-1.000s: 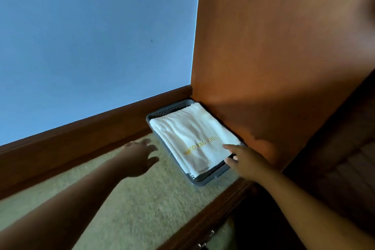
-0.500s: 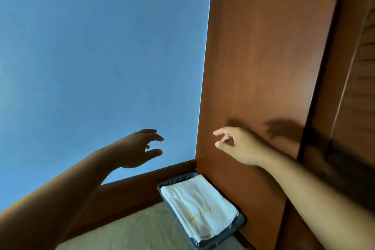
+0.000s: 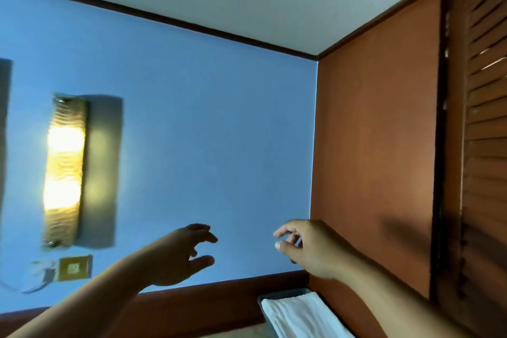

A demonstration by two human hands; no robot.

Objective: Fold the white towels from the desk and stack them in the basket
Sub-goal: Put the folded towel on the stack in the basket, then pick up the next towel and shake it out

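At the far left a lit lamp (image 3: 64, 170) hangs on the blue wall (image 3: 205, 132), with a brass switch plate (image 3: 74, 267) under it. A pale blurred shape beside the plate may be glass, though the smear makes that a guess. Further right the left hand (image 3: 178, 252) is raised in front of the wall, fingers loosely curled and thumb apart, holding nothing. Near it, with a gap between them, the right hand (image 3: 307, 248) hangs the same way, fingers slack and empty. Below the right hand and well apart from it, the grey basket (image 3: 282, 294) sits in the corner against the skirting (image 3: 219, 299) and the wood panel (image 3: 370, 173), cut off by the lower edge. A folded white towel (image 3: 301, 315) lies flat inside and fills what shows of it. A louvred door (image 3: 482, 145) closes the right edge. The desk is not in view. With a towel laid in the basket and both hands free above it, this looks like the gap between one towel and the next. The next move would call for turning to the desk, taking an unfolded towel by two corners, folding it to the basket's footprint and setting it squarely on the one already there.
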